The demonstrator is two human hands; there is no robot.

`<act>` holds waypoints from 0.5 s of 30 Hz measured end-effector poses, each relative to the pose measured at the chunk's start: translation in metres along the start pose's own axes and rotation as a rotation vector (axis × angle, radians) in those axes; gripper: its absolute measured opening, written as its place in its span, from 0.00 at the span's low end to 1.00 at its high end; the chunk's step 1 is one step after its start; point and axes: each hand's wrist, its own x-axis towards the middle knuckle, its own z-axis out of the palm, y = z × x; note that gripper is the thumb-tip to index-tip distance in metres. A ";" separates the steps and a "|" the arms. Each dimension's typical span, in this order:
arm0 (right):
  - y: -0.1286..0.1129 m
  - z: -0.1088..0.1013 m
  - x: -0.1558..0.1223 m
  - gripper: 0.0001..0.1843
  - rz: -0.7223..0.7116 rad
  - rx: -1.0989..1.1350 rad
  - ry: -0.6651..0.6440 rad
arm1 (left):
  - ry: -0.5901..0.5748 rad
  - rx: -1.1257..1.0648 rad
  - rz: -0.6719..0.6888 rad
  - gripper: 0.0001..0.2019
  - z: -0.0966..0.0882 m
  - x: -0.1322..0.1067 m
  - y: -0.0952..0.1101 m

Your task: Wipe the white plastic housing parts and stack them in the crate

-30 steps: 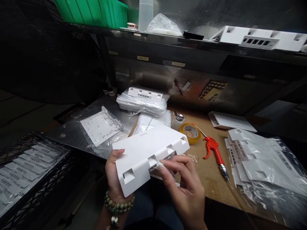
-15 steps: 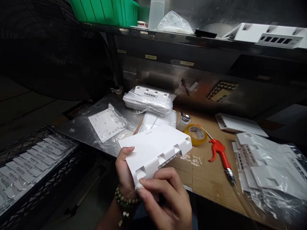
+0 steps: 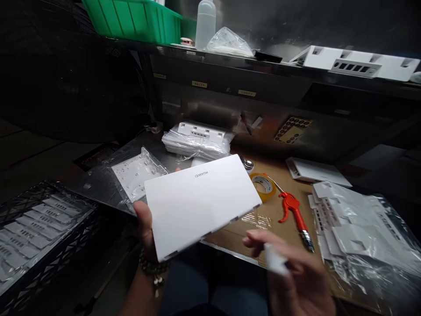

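Fingers of the left hand are closed on the left edge of the white cover, over the front of the bench, while a white scrap is held by the right hand. Smudges are best avoided by edge-only handling. Plastic-wrapped parts are held in the mesh crate; the contents of the green bin are mostly hidden.

Between the white housing in the left hand and the right hand, I note an open gap above the front edge of the cardboard-covered desk. Forward of it I have a bare strip, bounded right by the red air gun and blocked at the far end by the tape roll. Bagged housings obstruct the right side; the shelf limits height behind.
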 end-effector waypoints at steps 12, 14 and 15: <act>0.041 -0.056 0.032 0.18 0.317 0.093 0.337 | 0.016 0.102 -0.120 0.48 -0.005 -0.013 0.005; 0.045 -0.054 0.031 0.19 0.362 0.078 0.319 | -0.027 0.106 -0.143 0.48 -0.004 -0.016 0.006; 0.048 -0.053 0.031 0.19 0.386 0.087 0.308 | -0.037 0.104 -0.174 0.49 -0.003 -0.017 0.007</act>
